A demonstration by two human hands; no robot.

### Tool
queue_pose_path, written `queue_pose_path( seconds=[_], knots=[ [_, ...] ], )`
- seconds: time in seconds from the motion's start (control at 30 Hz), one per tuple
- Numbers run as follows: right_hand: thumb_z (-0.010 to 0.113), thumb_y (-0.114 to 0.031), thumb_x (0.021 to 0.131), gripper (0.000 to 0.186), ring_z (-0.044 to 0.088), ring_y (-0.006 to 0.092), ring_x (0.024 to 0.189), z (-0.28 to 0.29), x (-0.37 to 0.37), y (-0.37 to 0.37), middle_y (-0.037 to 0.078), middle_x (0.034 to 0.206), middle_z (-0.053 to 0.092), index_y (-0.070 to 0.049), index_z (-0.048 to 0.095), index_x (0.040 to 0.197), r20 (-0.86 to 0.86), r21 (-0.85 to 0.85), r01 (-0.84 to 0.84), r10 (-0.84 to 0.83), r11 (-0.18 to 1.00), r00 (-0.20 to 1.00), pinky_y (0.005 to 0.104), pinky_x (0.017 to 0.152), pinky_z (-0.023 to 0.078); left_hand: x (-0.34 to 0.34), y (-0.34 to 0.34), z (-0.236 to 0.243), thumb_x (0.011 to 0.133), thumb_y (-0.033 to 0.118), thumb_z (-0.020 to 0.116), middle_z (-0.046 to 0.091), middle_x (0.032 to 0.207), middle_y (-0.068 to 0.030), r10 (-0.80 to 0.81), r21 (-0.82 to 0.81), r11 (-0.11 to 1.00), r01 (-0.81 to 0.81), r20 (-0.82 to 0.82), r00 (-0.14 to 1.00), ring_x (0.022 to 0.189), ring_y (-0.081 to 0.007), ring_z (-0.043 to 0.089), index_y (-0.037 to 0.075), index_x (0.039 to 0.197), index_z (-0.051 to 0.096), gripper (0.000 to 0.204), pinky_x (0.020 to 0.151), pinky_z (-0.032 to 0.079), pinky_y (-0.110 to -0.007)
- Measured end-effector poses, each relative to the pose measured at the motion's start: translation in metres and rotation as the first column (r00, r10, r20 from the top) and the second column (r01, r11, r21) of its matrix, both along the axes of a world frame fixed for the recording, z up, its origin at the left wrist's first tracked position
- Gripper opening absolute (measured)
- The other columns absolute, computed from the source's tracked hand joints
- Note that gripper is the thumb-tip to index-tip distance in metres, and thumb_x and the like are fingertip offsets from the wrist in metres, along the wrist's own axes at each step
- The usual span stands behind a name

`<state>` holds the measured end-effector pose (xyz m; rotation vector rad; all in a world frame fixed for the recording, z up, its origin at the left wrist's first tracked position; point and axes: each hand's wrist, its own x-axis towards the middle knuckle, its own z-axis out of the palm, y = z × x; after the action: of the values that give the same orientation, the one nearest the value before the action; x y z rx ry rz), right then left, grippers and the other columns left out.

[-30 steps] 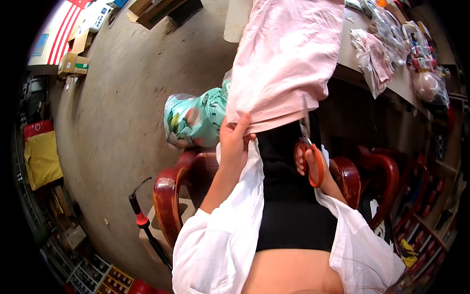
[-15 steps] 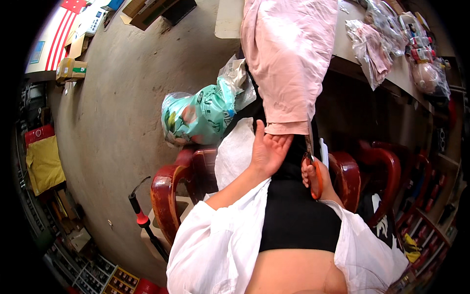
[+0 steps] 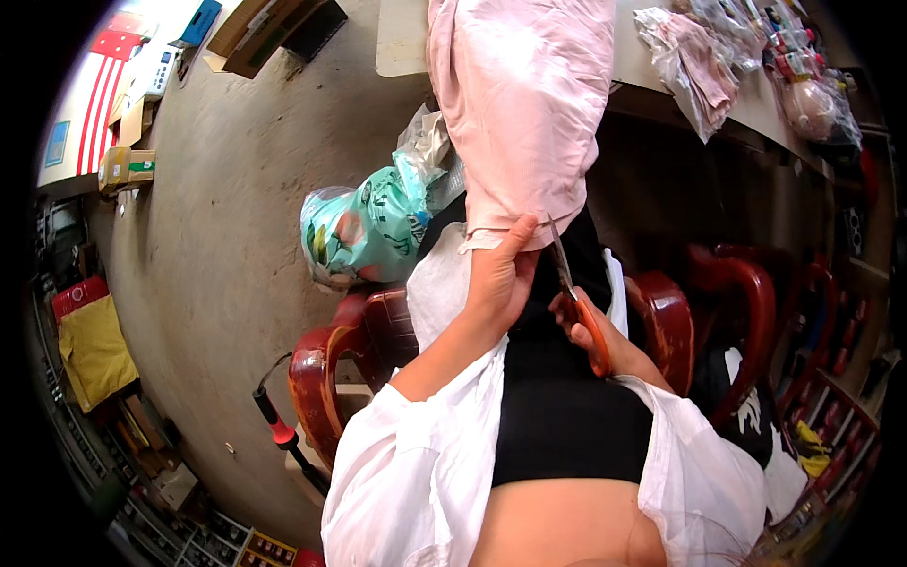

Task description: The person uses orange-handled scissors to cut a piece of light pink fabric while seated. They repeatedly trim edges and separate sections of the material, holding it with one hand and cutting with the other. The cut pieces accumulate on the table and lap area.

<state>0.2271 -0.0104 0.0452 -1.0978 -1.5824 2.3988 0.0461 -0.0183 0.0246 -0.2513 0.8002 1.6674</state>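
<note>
A pale pink piece of clothing (image 3: 529,113) hangs from the table down over my lap, its hem towards me. At that hem is my left hand (image 3: 501,279), thumb on top of the cloth and the other fingers tucked under it, pinching the edge. My right hand (image 3: 581,326) grips a pair of scissors with orange handles (image 3: 593,340). The blades point away from me, and their tips touch the hem just right of my left thumb. Whether the blades have cut into the cloth, I cannot tell.
A green printed plastic bag (image 3: 364,227) stands left of my lap. Dark red wooden chair arms (image 3: 316,378) flank me. On the table (image 3: 402,42) at the far right lie clear-bagged pink cloth (image 3: 694,71) and bagged toys (image 3: 812,104). A black-and-red tool (image 3: 282,433) sits at lower left.
My left hand has gone from palm up below the hem to pinching it. The scissors have swung up and leftward, their blades now at the hem. The whole view has shifted slightly.
</note>
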Motion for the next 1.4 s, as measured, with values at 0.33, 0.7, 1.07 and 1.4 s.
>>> queue_pose_path(
  seconds=[0.33,0.7,1.07,1.4],
  knots=[
    [0.059,-0.061,0.079,0.069,0.040,0.0154,0.084,-0.001,-0.022,-0.001,0.007,0.094,0.039,-0.004,0.035,0.111,-0.092,-0.092,-0.016,0.007,0.996,0.996,0.0275,0.077,0.039,0.003,-0.007,0.003,0.087,0.011,0.065,0.051,0.123,-0.0067,-0.020,-0.011,1.000,0.019,-0.126,0.992,0.109,-0.0185,0.053,0.004,0.136,0.034,0.059,0.094,0.043,-0.033],
    [0.055,-0.067,0.080,0.068,0.040,0.0145,0.079,-0.003,-0.026,-0.013,0.007,0.088,0.040,-0.004,0.038,0.102,-0.077,0.007,0.047,-0.046,0.999,0.996,0.0270,0.070,0.039,0.016,-0.001,-0.019,0.091,0.015,0.062,0.058,0.101,-0.0013,0.041,-0.086,0.992,-0.089,-0.445,0.895,0.080,-0.0086,0.055,0.002,0.125,0.046,0.040,0.067,0.044,-0.022],
    [0.043,-0.056,0.092,0.051,0.042,0.0091,0.048,0.000,-0.034,-0.020,0.001,0.062,0.042,-0.005,0.041,0.084,-0.021,0.092,0.163,-0.162,0.982,0.987,0.0238,0.043,0.035,0.017,0.009,-0.022,0.091,0.015,0.061,0.058,0.093,0.0006,0.098,-0.015,0.991,-0.133,-0.597,0.796,0.071,-0.0052,0.049,-0.001,0.119,0.052,0.033,0.061,0.039,-0.019],
    [0.044,-0.045,0.096,0.040,0.042,0.0090,0.048,0.010,-0.040,-0.013,0.002,0.061,0.043,-0.006,0.041,0.086,0.057,0.197,0.165,-0.179,0.967,0.982,0.0238,0.044,0.034,0.000,0.008,0.011,0.088,0.013,0.065,0.058,0.084,0.0006,-0.042,-0.027,0.999,0.038,-0.183,0.982,0.068,-0.0077,0.049,0.006,0.102,0.055,0.018,0.061,0.039,-0.023]
  ],
)
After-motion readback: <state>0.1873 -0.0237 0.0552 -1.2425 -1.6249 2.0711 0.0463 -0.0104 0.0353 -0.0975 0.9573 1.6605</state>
